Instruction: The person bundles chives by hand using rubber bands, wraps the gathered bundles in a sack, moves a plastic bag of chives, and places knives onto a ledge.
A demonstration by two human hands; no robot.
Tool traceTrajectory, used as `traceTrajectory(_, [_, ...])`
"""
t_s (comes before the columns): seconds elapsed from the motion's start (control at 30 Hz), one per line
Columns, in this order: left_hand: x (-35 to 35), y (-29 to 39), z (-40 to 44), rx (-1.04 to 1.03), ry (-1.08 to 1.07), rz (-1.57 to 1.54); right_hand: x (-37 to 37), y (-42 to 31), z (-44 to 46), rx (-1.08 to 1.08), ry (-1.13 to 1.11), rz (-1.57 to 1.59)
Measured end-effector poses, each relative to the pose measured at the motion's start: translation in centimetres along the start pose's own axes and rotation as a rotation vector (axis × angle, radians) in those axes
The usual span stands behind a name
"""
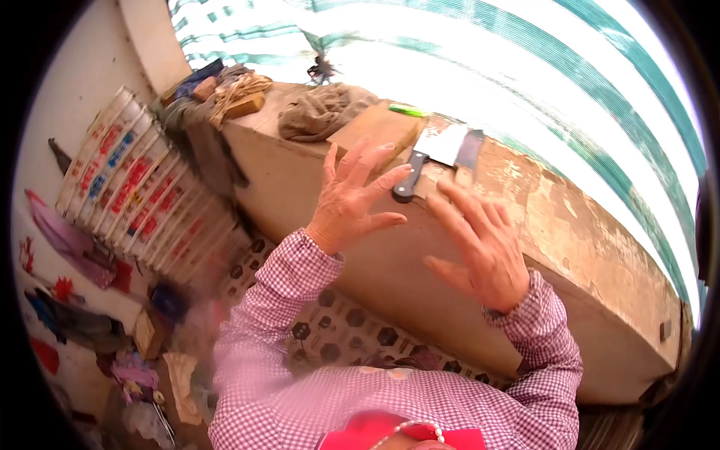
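My left hand (352, 193) is raised in front of the ledge, fingers spread, holding nothing. To its right, my right hand (484, 246) is also up with fingers apart and nothing in it. Between and beyond them lies a cleaver (444, 144) with a black riveted handle, flat on the ledge. A second knife (469, 150) with a dark blade and wooden handle lies beside it; my right fingers partly overlap its handle end in view. Behind my left hand sits a brown board (381, 129). A bright green object (407, 110) rests at the board's far edge.
The worn ledge (570, 217) runs diagonally, with a striped green-white mesh screen (525, 67) behind it. A crumpled brown cloth (322, 111) and a pile of cloths and wood (232, 90) lie at its left. Stacked white buckets (135, 180) lean by the left wall.
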State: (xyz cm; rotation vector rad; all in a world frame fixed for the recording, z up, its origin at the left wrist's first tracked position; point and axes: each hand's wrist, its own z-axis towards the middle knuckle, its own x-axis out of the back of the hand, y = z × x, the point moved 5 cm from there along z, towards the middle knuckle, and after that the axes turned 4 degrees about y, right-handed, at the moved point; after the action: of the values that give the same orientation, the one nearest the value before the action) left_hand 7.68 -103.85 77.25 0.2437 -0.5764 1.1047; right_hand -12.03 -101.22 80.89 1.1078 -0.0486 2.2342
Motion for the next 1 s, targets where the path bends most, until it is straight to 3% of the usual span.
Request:
traceTrajectory(0.07, [1.3, -0.5, -2.6, 0.07, 0.007, -0.013, -0.9, -2.8, -0.5, 0.147, -0.015, 0.562])
traceTrajectory(0.13, [2.5, -1.0, -6.5, 0.207, 0.01, -0.054, -4.4, -5.5, -1.7, 0.263, -0.16, 0.723])
traceTrajectory(0.23, [2.4, -1.3, -16.5, 0.495, -0.126, -0.107, -12.3, -8.4, -4.6, 0.21, -0.219, 0.698])
traceTrajectory(0.37, [3.0, 1.9, -33.2, 0.995, -0.537, -0.18, -22.1, -12.6, -11.2, 0.11, -0.613, 0.729])
traceTrajectory(0.4, [3.6, 3.4, -35.4, 1.195, -0.531, -0.249, -22.7, -14.1, -11.9, 0.107, -0.649, 0.725])
traceTrajectory(0.43, [4.3, 4.1, -42.5, 1.191, -0.54, -0.241, -23.1, -15.8, -12.3, 0.114, -0.691, 0.73])
traceTrajectory(0.5, [5.6, 6.7, -48.5, 1.246, -0.693, -0.37, -24.5, -18.9, -12.2, 0.152, -0.745, 0.712])
traceTrajectory(0.77, [3.8, 4.0, -47.0, 0.892, -0.681, -0.55, -17.0, -20.9, -10.2, 0.091, -0.793, 0.679])
traceTrajectory(0.83, [3.2, 3.0, -47.0, 0.845, -0.7, -0.577, -15.2, -17.7, -11.5, -0.17, -0.448, 0.952])
traceTrajectory(0.87, [2.7, 2.4, -47.4, 0.836, -0.716, -0.593, -13.0, -15.2, -11.9, -0.261, -0.458, 0.905])
traceTrajectory(1.0, [1.2, 1.6, -48.8, 0.87, -0.773, -0.647, 0.1, -1.0, -15.2, -0.507, 0.055, 0.589])
